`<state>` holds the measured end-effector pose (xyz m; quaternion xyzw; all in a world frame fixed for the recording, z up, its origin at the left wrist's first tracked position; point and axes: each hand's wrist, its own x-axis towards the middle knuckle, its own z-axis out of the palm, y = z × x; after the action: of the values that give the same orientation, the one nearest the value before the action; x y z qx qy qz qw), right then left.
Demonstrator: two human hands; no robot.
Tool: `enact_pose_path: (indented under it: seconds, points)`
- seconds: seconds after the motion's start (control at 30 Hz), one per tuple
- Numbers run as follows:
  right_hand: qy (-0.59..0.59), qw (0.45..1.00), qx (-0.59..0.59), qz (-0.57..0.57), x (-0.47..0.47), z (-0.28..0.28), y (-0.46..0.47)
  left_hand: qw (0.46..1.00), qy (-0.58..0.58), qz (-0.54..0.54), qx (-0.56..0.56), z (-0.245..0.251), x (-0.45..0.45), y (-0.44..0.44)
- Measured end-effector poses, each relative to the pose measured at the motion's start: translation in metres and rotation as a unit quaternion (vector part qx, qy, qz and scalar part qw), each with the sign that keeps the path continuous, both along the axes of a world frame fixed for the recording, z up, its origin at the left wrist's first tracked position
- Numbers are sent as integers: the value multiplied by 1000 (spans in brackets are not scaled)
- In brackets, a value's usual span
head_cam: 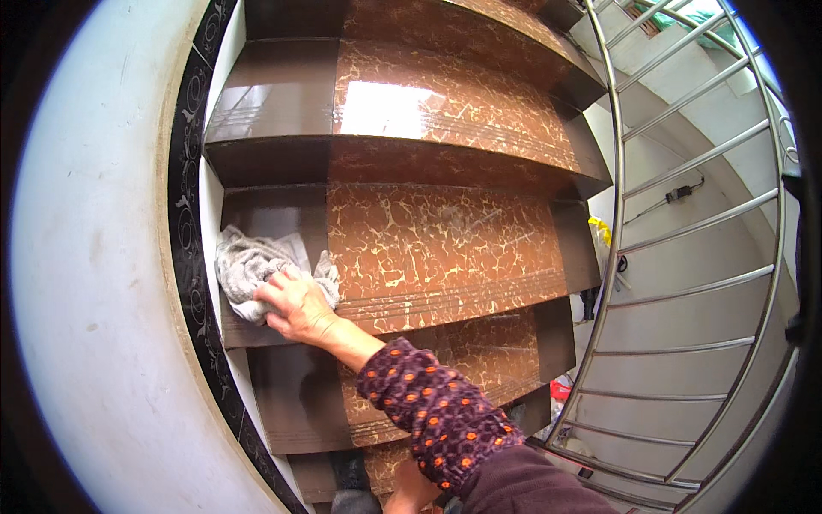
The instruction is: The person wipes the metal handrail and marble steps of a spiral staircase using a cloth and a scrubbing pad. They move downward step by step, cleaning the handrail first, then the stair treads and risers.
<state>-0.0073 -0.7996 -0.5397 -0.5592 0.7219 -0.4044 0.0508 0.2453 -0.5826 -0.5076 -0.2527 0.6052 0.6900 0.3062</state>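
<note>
A grey and white cloth (pixel 247 273) lies bunched on the dark left end of a stair tread (pixel 443 250), close to the wall skirting. My right hand (pixel 298 305) presses down on it with bent fingers, the arm in a dark sleeve with orange dots reaching in from the lower right. The tread has a brown, cream-veined middle and grooved lines near its front edge. Low in the picture, my left hand (pixel 411 488) shows only in part beneath the right sleeve; its fingers are hidden.
More polished steps rise above, one with a bright reflection (pixel 385 109). A white wall (pixel 96 257) with a black patterned skirting (pixel 187 212) bounds the left. Curved metal railings (pixel 620 160) stand at the right. A foot (pixel 353 501) is partly visible on the lower steps.
</note>
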Motion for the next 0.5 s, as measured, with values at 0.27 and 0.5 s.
enact_pose_path:
  seconds: [0.27,0.5]
  points:
    - [-456,849,-223,-147,-104,140,121,981,102,104,-130,44,-39,-10]
    - [-407,836,-318,-186,-152,166,171,952,106,236,-162,6,-50,17]
